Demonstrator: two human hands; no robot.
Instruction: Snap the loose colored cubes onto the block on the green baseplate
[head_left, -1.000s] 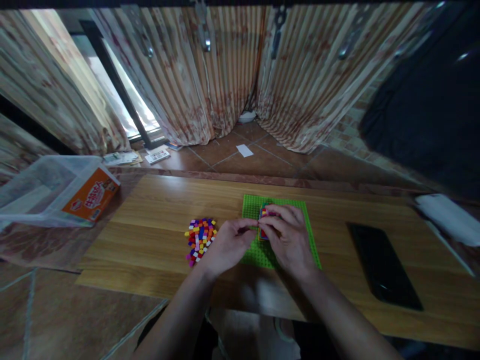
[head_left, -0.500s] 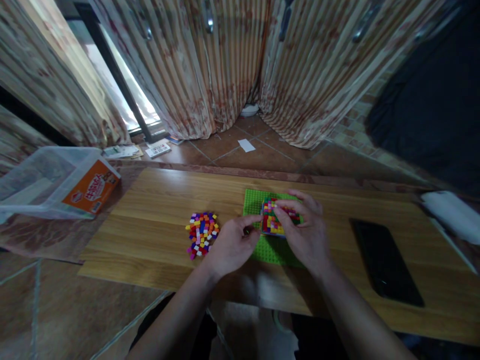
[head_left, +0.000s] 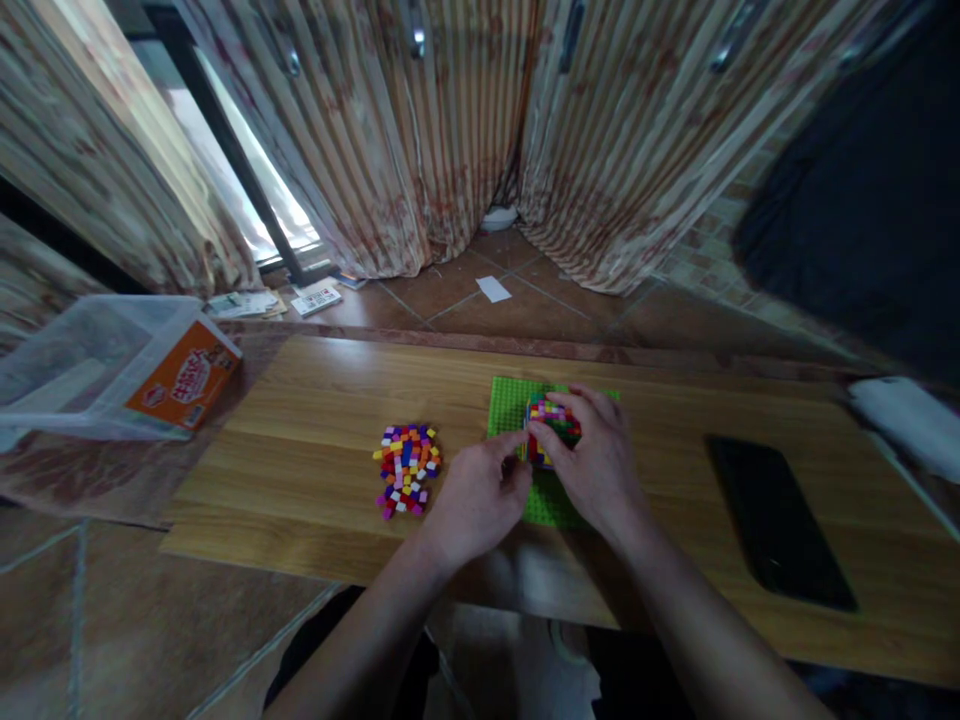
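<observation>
A block built of small coloured toy bricks (head_left: 553, 411) sits on a green studded baseplate (head_left: 507, 400). My left hand (head_left: 484, 495) is at the block's left side, its index finger stretched to the edge and its other fingers curled below. From the right, my right hand (head_left: 600, 460) reaches over the block and covers much of it. Its thumb bends to the block's left edge while the fingers lie along the far side. Whether a single small brick is between the fingertips cannot be made out. Left of my left hand lies a pile of loose coloured bricks (head_left: 407, 465).
The wooden table (head_left: 300, 430) carries a dark flat phone-like slab (head_left: 780, 520) at right. A clear plastic bin (head_left: 97, 370) with an orange label stands off the left end. Curtains (head_left: 465, 150) hang behind, and a white paper (head_left: 493, 289) lies on the floor.
My right hand has shifted left over the block, its thumb now at the left edge. My left hand has moved slightly right and stays beside the block.
</observation>
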